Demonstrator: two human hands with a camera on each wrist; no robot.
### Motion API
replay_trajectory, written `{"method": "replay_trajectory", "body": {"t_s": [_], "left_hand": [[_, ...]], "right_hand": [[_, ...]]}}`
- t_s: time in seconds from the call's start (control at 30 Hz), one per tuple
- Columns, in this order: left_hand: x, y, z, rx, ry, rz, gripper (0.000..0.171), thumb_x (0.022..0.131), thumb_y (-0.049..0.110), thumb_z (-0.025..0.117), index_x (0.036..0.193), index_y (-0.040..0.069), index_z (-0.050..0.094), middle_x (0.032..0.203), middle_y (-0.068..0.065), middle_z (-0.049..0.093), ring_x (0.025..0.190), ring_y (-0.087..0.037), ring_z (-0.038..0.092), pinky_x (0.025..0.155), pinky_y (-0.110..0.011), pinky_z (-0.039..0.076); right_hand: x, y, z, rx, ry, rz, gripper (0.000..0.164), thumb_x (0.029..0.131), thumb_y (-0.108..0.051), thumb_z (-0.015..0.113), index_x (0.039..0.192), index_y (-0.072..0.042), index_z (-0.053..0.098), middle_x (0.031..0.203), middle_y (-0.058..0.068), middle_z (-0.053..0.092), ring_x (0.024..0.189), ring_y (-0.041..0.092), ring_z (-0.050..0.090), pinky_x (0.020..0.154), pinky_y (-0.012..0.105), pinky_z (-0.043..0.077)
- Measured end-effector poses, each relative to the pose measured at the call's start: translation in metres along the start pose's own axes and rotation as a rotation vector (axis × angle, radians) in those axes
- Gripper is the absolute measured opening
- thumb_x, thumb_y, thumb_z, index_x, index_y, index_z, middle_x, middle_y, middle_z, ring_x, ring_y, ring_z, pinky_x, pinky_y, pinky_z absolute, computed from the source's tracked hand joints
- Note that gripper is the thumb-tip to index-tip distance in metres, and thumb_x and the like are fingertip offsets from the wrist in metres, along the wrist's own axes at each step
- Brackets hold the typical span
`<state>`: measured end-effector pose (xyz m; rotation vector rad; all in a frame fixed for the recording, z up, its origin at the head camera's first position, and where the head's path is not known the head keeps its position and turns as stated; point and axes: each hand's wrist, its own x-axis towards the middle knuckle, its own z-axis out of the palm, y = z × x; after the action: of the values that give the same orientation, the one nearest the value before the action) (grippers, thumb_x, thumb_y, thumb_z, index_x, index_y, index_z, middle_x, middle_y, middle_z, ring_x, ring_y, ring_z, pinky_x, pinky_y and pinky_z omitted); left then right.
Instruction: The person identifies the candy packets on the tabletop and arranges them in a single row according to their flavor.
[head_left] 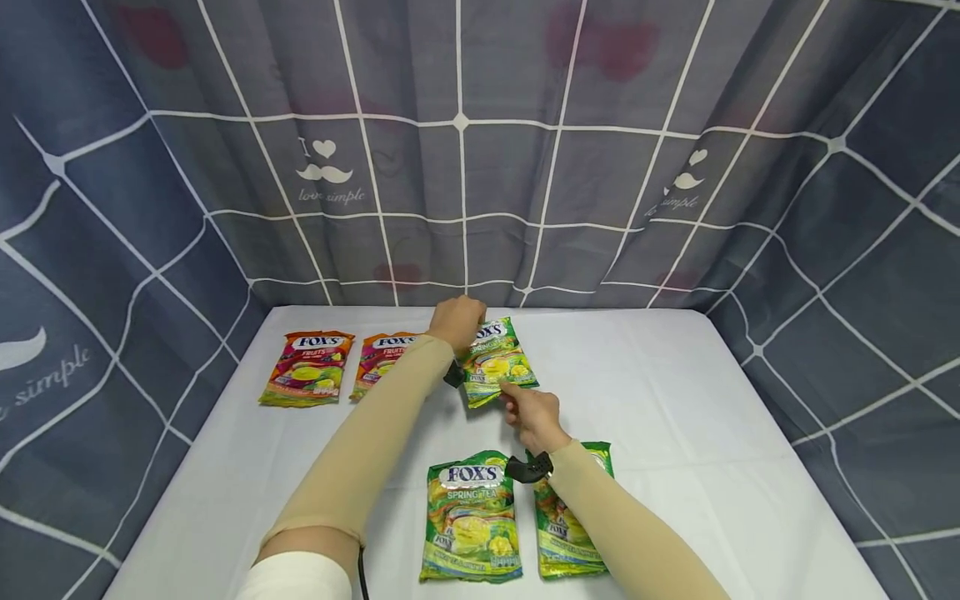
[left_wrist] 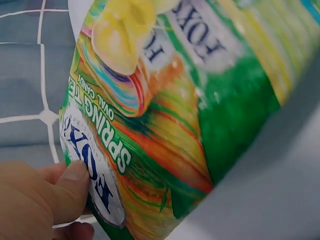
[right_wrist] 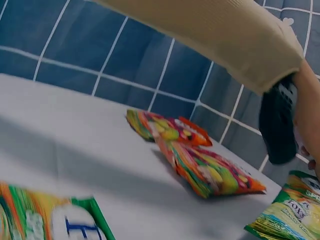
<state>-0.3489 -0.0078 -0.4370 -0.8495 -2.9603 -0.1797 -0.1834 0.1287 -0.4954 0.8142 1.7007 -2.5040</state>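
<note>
A green Fox's Spring Tea candy bag (head_left: pixel 495 358) is tilted at the back middle of the table. My left hand (head_left: pixel 459 322) grips its top edge; in the left wrist view the left thumb (left_wrist: pixel 75 180) presses on the Fox's logo. At the bag's lower edge, my right hand (head_left: pixel 534 415) pinches the rim between thumb and fingers. The right wrist view shows part of this bag (right_wrist: pixel 292 210) below the left wrist, but not the right fingers.
Two red Fox's Fruits bags (head_left: pixel 307 369) (head_left: pixel 378 360) lie at the back left, one partly behind the left arm. Nearer the front lie two more green bags (head_left: pixel 471 521) (head_left: pixel 566 533), the right one partly under the right forearm. A grey-blue checked curtain (head_left: pixel 465 167) encloses the white table (head_left: pixel 675 433).
</note>
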Motion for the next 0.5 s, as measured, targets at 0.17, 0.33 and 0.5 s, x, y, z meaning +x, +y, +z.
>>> {"method": "replay_trajectory", "body": {"t_s": [0.17, 0.33, 0.5], "left_hand": [[0.002, -0.005, 0.000, -0.014, 0.001, -0.001, 0.006, 0.101, 0.009, 0.079, 0.097, 0.013, 0.080, 0.099, -0.006, 0.078, 0.090, -0.026, 0.073, 0.079, -0.046, 0.062], [0.007, -0.008, 0.002, 0.003, -0.001, 0.011, 0.007, 0.098, 0.007, 0.080, 0.095, 0.013, 0.080, 0.098, -0.006, 0.077, 0.091, -0.026, 0.072, 0.080, -0.047, 0.061], [0.011, -0.013, 0.013, 0.024, 0.012, 0.020, 0.015, 0.099, 0.002, 0.077, 0.090, 0.014, 0.078, 0.092, -0.005, 0.075, 0.085, -0.024, 0.072, 0.075, -0.045, 0.061]], "right_hand": [[-0.002, 0.007, 0.016, 0.069, 0.000, 0.040, 0.022, 0.099, -0.005, 0.080, 0.111, 0.012, 0.073, 0.078, 0.008, 0.073, 0.057, 0.004, 0.055, 0.048, 0.017, 0.045], [-0.002, 0.014, 0.029, 0.107, 0.010, 0.080, 0.017, 0.099, -0.003, 0.080, 0.106, 0.011, 0.073, 0.076, 0.008, 0.073, 0.054, 0.003, 0.055, 0.048, 0.016, 0.047], [0.004, 0.021, 0.036, 0.106, 0.024, 0.103, 0.016, 0.099, -0.003, 0.080, 0.106, 0.010, 0.075, 0.078, 0.008, 0.074, 0.052, 0.002, 0.055, 0.048, 0.016, 0.048]]}}
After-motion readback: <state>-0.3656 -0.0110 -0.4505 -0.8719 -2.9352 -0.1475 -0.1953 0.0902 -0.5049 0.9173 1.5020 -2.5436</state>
